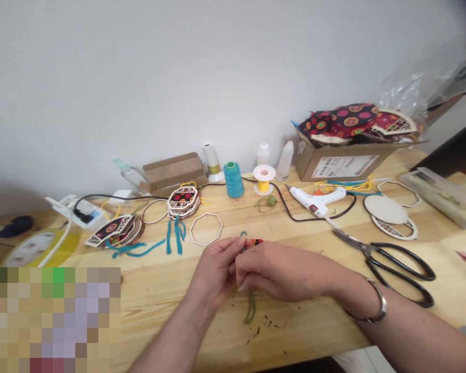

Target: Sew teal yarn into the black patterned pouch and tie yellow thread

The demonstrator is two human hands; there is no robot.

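My left hand and my right hand meet over the front middle of the wooden table, fingers closed and pinching. A small red and black patterned fabric piece peeks out above my right hand; most of it is hidden. A bit of teal cord sticks up by my left fingertips. Beneath the fingers hangs a loop of olive-green cord. Which fingers grip which part is hidden. Dark scraps lie on the table below.
Black-handled scissors and a white glue gun lie on the right. Behind stand a teal thread cone, a yellow cord spool and a filled cardboard box. Stacked patterned ornaments and an octagonal frame lie left.
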